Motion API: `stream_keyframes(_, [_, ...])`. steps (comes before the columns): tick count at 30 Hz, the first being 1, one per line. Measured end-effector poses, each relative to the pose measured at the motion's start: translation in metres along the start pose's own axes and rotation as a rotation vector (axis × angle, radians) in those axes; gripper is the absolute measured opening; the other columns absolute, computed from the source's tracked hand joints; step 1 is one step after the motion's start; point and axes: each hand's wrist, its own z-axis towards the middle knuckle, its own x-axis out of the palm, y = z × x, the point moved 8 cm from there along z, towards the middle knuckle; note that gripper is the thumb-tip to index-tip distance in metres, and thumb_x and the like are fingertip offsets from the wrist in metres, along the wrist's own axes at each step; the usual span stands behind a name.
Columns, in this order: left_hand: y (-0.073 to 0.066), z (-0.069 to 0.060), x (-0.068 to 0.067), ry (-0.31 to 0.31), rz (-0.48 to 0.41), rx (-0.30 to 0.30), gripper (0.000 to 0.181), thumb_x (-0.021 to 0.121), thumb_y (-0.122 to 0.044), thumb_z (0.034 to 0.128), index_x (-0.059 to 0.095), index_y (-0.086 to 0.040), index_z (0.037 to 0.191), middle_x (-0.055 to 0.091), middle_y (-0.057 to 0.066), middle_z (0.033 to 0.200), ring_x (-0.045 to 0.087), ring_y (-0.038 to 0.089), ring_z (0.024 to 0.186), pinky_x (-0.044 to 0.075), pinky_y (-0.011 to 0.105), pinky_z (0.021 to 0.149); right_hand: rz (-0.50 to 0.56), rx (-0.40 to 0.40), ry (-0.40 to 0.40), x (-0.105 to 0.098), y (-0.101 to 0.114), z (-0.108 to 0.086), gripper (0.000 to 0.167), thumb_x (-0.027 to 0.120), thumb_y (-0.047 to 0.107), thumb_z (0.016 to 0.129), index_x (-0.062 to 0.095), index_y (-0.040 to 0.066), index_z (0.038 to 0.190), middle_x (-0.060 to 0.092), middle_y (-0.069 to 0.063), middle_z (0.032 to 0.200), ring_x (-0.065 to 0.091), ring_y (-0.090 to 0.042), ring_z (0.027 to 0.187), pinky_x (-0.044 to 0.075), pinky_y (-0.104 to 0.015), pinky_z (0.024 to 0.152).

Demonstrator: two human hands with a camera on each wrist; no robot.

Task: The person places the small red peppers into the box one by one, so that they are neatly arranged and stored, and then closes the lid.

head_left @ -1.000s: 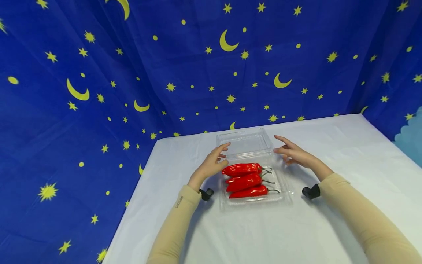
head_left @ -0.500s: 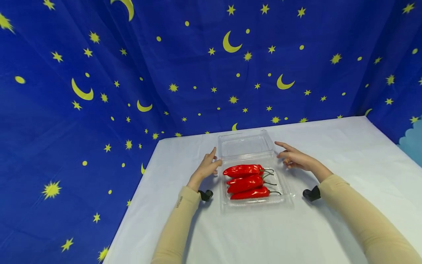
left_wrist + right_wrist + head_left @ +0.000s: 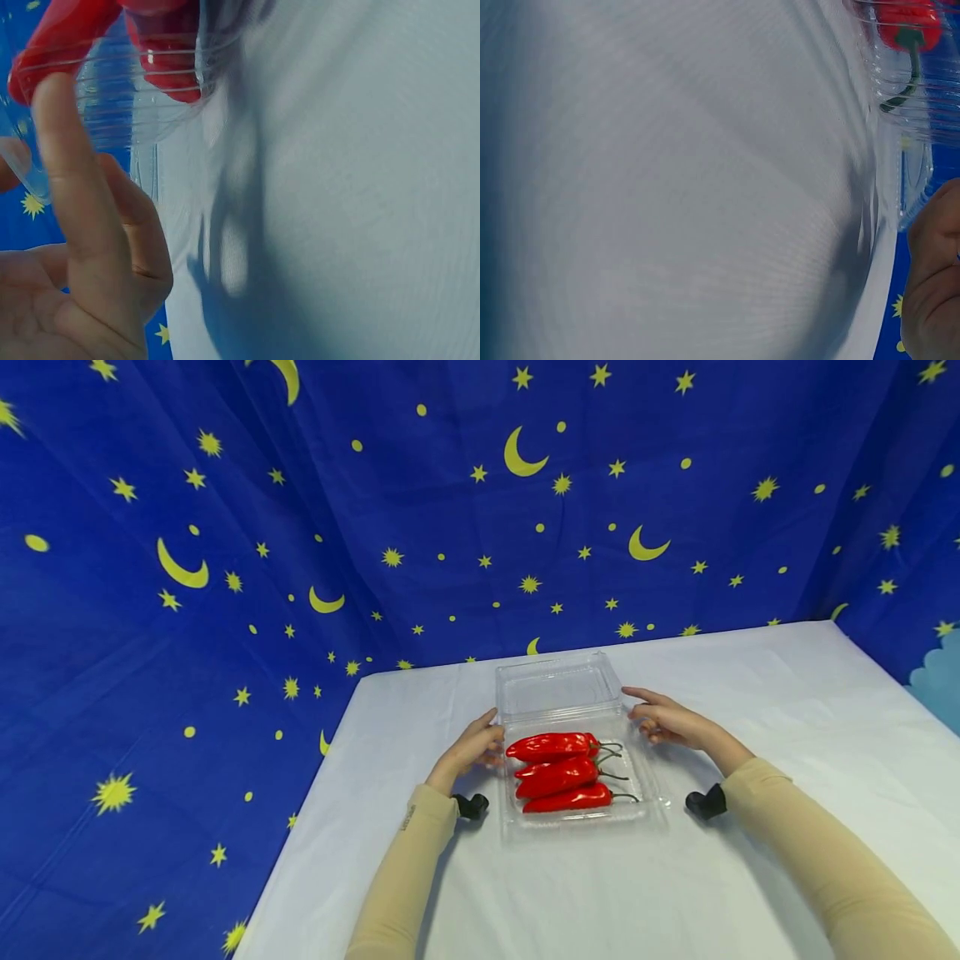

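Observation:
A clear plastic clamshell container [image 3: 585,821] lies on the table with its lid [image 3: 558,687] folded back, away from the person. Several glossy red peppers [image 3: 558,777] lie side by side in the base, green stems pointing right. My left hand [image 3: 471,750] is at the container's left side by the hinge. In the left wrist view, one extended finger [image 3: 79,187] reaches the clear ribbed wall in front of a pepper tip [image 3: 172,79]. On the right, my right hand [image 3: 675,723] holds its index finger out towards the hinge corner; its other fingers bend loosely. Contact there is unclear.
A white cloth [image 3: 600,893] covers the table. Behind and to the left hangs a blue curtain [image 3: 450,510] with yellow moons and stars. Black wrist cameras, one on the left wrist [image 3: 472,807] and one on the right [image 3: 707,802], hang close above the cloth.
My left hand has drawn back from over the lid and peppers to the container's left side. The right hand has lowered slightly towards the hinge. Container and peppers have stayed put.

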Motion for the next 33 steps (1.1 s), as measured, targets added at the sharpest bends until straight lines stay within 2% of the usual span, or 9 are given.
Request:
stream_keyframes(3, [0.0, 0.0, 0.0, 0.009, -0.043, 0.002, 0.075, 0.046, -0.008, 0.0847, 0.012, -0.006, 0.152, 0.045, 0.01, 0.096, 0.05, 0.015, 0.071, 0.053, 0.028, 0.06, 0.005, -0.024, -0.008, 0.0, 0.001, 0.0, 0.072, 0.049, 0.014, 0.093, 0.009, 0.008, 0.152, 0.048, -0.007, 0.072, 0.046, -0.009, 0.055, 0.045, -0.022, 0.05])
stream_keyframes(6, [0.0, -0.002, 0.0, 0.022, -0.092, 0.013, 0.076, 0.046, -0.004, 0.085, 0.012, -0.013, 0.153, 0.043, 0.01, 0.096, 0.05, 0.015, 0.07, 0.054, 0.028, 0.06, 0.026, -0.057, -0.019, -0.001, 0.004, 0.0, 0.072, 0.052, 0.013, 0.094, 0.01, 0.008, 0.152, 0.048, -0.013, 0.086, 0.048, -0.011, 0.061, 0.046, -0.024, 0.053])
stream_keyframes(10, [-0.001, -0.003, -0.003, 0.031, -0.168, 0.059, 0.077, 0.047, 0.003, 0.0856, 0.017, -0.021, 0.152, 0.04, 0.008, 0.096, 0.048, 0.015, 0.072, 0.053, 0.027, 0.06, 0.073, -0.115, -0.025, -0.002, 0.008, -0.001, 0.071, 0.054, 0.01, 0.094, 0.011, 0.008, 0.151, 0.046, -0.022, 0.109, 0.053, -0.012, 0.069, 0.05, -0.026, 0.06])
stream_keyframes(12, [-0.001, -0.003, -0.005, 0.029, -0.204, 0.08, 0.076, 0.048, 0.007, 0.0866, 0.021, -0.024, 0.151, 0.039, 0.008, 0.098, 0.049, 0.015, 0.073, 0.053, 0.027, 0.06, 0.095, -0.131, -0.027, -0.002, 0.008, -0.001, 0.069, 0.054, 0.009, 0.095, 0.013, 0.009, 0.15, 0.046, -0.024, 0.113, 0.055, -0.013, 0.071, 0.052, -0.028, 0.064])
stream_keyframes(18, [0.0, -0.006, -0.011, 0.016, -0.242, 0.131, 0.072, 0.052, 0.012, 0.0877, 0.033, -0.025, 0.147, 0.038, 0.014, 0.111, 0.055, 0.017, 0.077, 0.053, 0.028, 0.062, 0.137, -0.144, -0.031, -0.004, 0.006, 0.0, 0.06, 0.055, 0.007, 0.094, 0.021, 0.011, 0.143, 0.048, -0.024, 0.114, 0.058, -0.014, 0.073, 0.053, -0.03, 0.069])
stream_keyframes(24, [0.004, -0.007, -0.015, -0.022, -0.274, 0.153, 0.058, 0.056, 0.009, 0.0884, 0.043, -0.017, 0.138, 0.039, 0.011, 0.108, 0.058, 0.02, 0.079, 0.053, 0.028, 0.063, 0.167, -0.182, 0.002, -0.001, 0.006, -0.002, 0.034, 0.052, 0.004, 0.095, 0.037, 0.016, 0.123, 0.048, -0.022, 0.115, 0.057, -0.014, 0.076, 0.053, -0.031, 0.071])
stream_keyframes(27, [0.005, -0.006, -0.016, -0.042, -0.297, 0.156, 0.044, 0.056, 0.008, 0.0885, 0.046, -0.012, 0.127, 0.041, 0.009, 0.104, 0.058, 0.019, 0.077, 0.053, 0.028, 0.064, 0.167, -0.198, 0.019, 0.0, 0.008, -0.004, 0.027, 0.05, 0.0, 0.094, 0.041, 0.015, 0.116, 0.049, -0.018, 0.113, 0.057, -0.014, 0.077, 0.052, -0.029, 0.071])
stream_keyframes(29, [0.006, -0.006, -0.016, -0.056, -0.293, 0.163, 0.035, 0.054, 0.008, 0.088, 0.049, -0.011, 0.117, 0.042, 0.007, 0.101, 0.056, 0.017, 0.075, 0.051, 0.027, 0.062, 0.138, -0.208, 0.011, -0.001, 0.008, -0.004, 0.025, 0.047, -0.004, 0.092, 0.043, 0.012, 0.111, 0.05, -0.014, 0.109, 0.054, -0.013, 0.075, 0.051, -0.025, 0.066])
stream_keyframes(33, [0.007, -0.006, -0.016, -0.074, -0.296, 0.172, 0.022, 0.051, 0.01, 0.0859, 0.052, -0.007, 0.098, 0.044, 0.004, 0.092, 0.05, 0.014, 0.07, 0.045, 0.024, 0.058, 0.088, -0.193, 0.0, -0.001, 0.008, -0.005, 0.018, 0.048, -0.002, 0.091, 0.045, 0.007, 0.106, 0.048, -0.009, 0.104, 0.049, -0.012, 0.073, 0.044, -0.023, 0.058])
